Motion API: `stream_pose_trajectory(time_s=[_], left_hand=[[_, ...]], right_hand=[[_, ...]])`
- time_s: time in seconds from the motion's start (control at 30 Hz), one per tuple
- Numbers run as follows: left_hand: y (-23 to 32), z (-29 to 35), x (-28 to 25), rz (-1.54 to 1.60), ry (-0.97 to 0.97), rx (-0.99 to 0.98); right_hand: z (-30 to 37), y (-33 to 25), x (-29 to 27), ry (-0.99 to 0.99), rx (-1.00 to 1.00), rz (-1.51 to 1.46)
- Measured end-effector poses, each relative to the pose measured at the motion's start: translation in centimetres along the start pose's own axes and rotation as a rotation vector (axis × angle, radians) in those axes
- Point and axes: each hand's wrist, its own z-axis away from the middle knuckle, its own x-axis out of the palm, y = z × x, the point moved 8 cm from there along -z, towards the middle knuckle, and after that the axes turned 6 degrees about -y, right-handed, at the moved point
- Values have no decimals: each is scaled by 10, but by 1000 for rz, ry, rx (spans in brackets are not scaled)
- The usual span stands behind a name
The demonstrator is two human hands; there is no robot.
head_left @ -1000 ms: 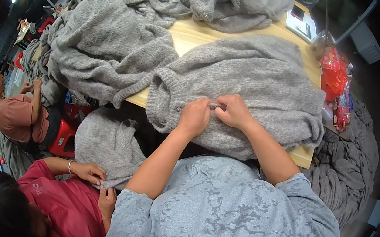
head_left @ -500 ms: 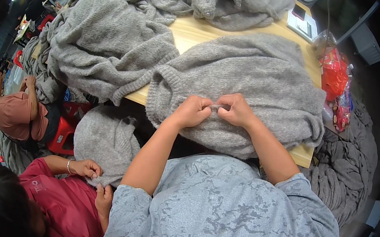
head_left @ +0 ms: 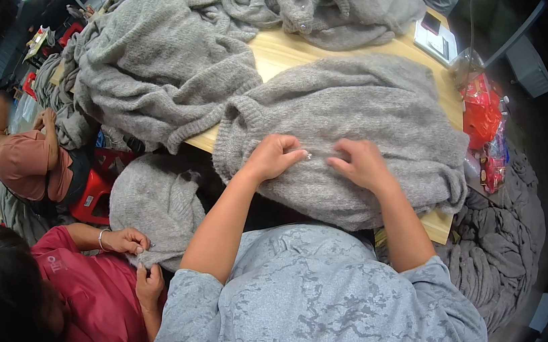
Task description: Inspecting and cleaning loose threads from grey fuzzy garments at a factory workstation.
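A grey knitted garment (head_left: pixel 375 112) with a ribbed edge at its left end is spread over the near part of the wooden table. My left hand (head_left: pixel 274 157) rests on its middle, thumb and curled forefinger closed on the knit beside a small shiny button (head_left: pixel 308 156). To the right, apart from it, my right hand (head_left: pixel 362 164) hovers over or lightly touches the garment, with thumb and fingers parted and nothing between them.
More grey knits (head_left: pixel 153 56) are heaped at the far left of the wooden table (head_left: pixel 277 52). A white device (head_left: pixel 434 38) and a red bag (head_left: pixel 481 107) are at the right. At my left, a co-worker in red (head_left: pixel 92 293) handles another grey knit (head_left: pixel 155 198).
My right hand has let go of the knit and moved right, its fingers opening. The shiny button now shows by my left hand, which has stayed nearly in place.
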Motion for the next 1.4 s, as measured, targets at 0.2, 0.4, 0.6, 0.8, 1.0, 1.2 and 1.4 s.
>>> stream_pose_trajectory(time_s=[0.2,0.4,0.6,0.8,1.0,1.2,1.4], left_hand=[[37,5,-7,-229,118,153],[101,-16,32,-482,116,439],[66,-40,41,-214,-35,98],[38,-38,44,109,-84,-61],[34,-39,58,163,-108,-71],[40,-31,61,67,-193,29],[55,-6,60,-183,-65,344]], right_hand=[[49,32,-44,149,147,74],[41,21,-40,236,-42,58],[27,5,-26,269,-94,77],[12,50,6,107,245,-510],[12,55,7,91,238,-483],[19,34,-3,199,60,-251],[31,-3,-12,114,-174,17]])
